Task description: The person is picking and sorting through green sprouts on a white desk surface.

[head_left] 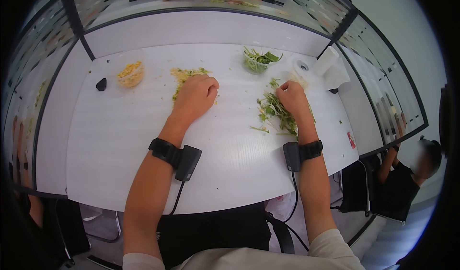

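Note:
My left hand (194,95) is curled closed over a pile of chopped yellow and green bits (182,76); its fingertips are turned away, so what they hold is hidden. My right hand (293,97) has its fingers pressed together above a heap of leafy green stems (278,110). Anything in that pinch is too small to make out. Behind the right hand, a clear bowl (255,67) holds green leaves and stems. To the left of the other pile stands a clear tub (136,81) with yellow bits in it.
A black object (101,84) lies at the left of the white table (120,150). At the right are a white roll (327,59), a tape roll (302,66) and a red wrapper (351,140). Low partitions surround the table. A person (397,188) sits beyond the right partition.

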Demonstrator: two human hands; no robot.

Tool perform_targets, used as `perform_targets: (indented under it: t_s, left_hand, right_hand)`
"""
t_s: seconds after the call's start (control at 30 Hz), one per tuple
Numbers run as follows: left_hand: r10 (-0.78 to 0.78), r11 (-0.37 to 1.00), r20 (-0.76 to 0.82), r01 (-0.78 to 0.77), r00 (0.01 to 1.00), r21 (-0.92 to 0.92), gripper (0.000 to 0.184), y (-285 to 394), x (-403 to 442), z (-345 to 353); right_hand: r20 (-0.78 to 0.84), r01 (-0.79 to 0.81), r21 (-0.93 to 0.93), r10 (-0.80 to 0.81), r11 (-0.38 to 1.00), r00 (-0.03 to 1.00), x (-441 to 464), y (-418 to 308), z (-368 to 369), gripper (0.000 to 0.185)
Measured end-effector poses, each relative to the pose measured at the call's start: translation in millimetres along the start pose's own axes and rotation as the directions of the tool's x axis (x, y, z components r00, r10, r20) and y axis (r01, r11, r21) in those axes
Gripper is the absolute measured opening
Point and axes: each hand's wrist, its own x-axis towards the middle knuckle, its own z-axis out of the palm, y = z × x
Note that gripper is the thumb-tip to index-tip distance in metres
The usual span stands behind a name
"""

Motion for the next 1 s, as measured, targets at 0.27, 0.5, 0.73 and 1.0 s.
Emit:
perform_targets:
  t_s: [0.27, 0.5, 0.73, 1.0]
  left_hand:
    - [0.000, 1.000, -0.003, 0.000, 1.000, 0.017, 0.009, 0, 0, -1]
    - [-0.004, 1.000, 0.015, 0.003, 1.000, 0.017, 0.010, 0, 0, -1]
    - [-0.015, 1.000, 0.012, 0.015, 1.000, 0.007, 0.010, -1, 0, -1]
    - [-0.058, 0.998, 0.051, 0.057, 0.997, 0.034, 0.011, 2, 2, -3]
  right_hand:
    - [0.013, -0.025, -0.051, 0.025, 0.998, 1.000, -1, 3, -1, 0.023]
    - [0.058, -0.016, -0.065, 0.020, 0.998, 0.998, 3, 7, 2, 0.023]
    - [-0.053, 0.000, 0.123, 0.006, 0.992, 0.999, 6, 4, -5, 0.024]
    - [-0.106, 0.003, 0.496, 0.058, 0.868, 0.993, 2, -13, -6, 0.025]
